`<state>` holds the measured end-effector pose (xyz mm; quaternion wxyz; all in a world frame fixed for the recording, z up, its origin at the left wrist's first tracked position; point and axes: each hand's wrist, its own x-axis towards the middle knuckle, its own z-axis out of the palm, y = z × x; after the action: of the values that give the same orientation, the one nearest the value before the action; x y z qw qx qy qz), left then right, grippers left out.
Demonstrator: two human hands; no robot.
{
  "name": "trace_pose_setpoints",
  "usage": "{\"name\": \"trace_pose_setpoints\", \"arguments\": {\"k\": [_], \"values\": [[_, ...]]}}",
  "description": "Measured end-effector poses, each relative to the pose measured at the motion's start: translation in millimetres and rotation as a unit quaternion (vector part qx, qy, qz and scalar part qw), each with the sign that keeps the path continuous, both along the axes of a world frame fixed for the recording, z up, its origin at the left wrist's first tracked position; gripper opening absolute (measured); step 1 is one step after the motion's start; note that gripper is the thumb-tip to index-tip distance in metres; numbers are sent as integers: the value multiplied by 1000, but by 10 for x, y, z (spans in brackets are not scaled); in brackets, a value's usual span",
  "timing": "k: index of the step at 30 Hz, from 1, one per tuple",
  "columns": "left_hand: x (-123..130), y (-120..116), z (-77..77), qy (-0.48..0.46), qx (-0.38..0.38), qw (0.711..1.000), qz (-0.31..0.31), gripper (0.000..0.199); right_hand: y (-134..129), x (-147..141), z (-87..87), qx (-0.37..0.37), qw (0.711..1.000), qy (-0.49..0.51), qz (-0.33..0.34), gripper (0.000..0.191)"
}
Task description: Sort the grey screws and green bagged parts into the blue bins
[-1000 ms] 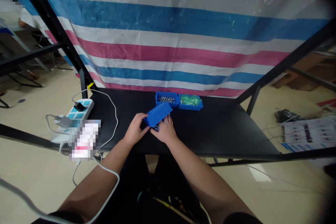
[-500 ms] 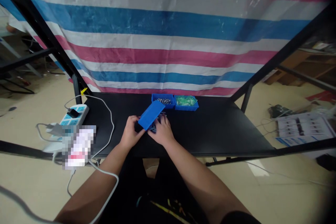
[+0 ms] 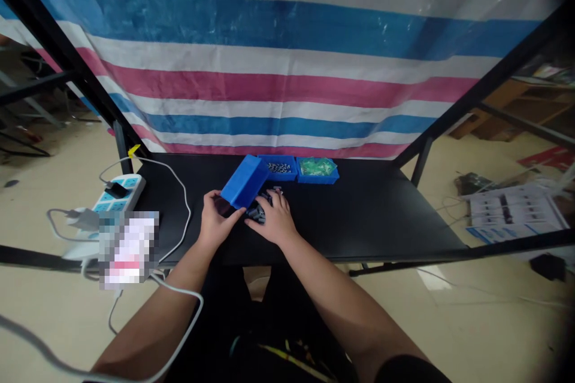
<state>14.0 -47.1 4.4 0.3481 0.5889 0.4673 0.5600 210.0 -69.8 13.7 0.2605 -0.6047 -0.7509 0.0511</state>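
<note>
A blue bin (image 3: pixel 245 181) is tipped on its side above the black table, its opening facing right and down. My left hand (image 3: pixel 216 219) grips its near left end, thumb along the lower edge. Beside it, my right hand (image 3: pixel 275 215) rests with fingers spread over a pile of small dark parts (image 3: pixel 256 213) on the table; some parts show around the fingertips. Behind stand a blue bin of small metallic pieces (image 3: pixel 279 167) and a blue bin of green bagged items (image 3: pixel 317 168).
A white power strip (image 3: pixel 117 200) with plugs and a pixelated object (image 3: pixel 129 250) lie at the table's left, with a white cable looping across. The black table (image 3: pixel 359 209) has a metal frame, with a striped sheet (image 3: pixel 278 90) hanging behind.
The blue bin in my left hand has moved left and tilted, showing its inside. More dark parts are visible on the table by my right hand. The view has shifted slightly.
</note>
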Motion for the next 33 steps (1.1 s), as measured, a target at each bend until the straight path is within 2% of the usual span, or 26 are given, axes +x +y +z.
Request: {"name": "trace_pose_setpoints", "arguments": {"k": [5, 10, 13, 19, 22, 26, 29, 33], "values": [[-32, 69, 1, -95, -8, 994, 57, 74, 11, 4, -47, 2, 1000, 1, 1, 49], [-130, 178, 15, -192, -51, 970, 139, 68, 26, 4, -59, 2, 1000, 4, -6, 44], [-180, 215, 16, -214, -70, 959, 174, 65, 36, 12, -62, -1, 1000, 7, -3, 44], [-230, 213, 37, -139, -72, 958, 242, 59, 13, 22, -41, -6, 1000, 11, 7, 53], [-259, 278, 52, -144, -92, 959, 228, 62, -11, 20, -21, 4, 1000, 13, 11, 59], [-372, 482, 56, -149, -131, 956, 216, 76, -23, 27, -11, 14, 1000, 17, 18, 64], [-521, 624, 34, -31, -114, 965, 236, 83, -20, 37, -23, 15, 999, 19, 21, 68], [-694, 735, -1, 120, -70, 956, 257, 88, -13, 39, -39, 16, 999, 25, 17, 73]]}}
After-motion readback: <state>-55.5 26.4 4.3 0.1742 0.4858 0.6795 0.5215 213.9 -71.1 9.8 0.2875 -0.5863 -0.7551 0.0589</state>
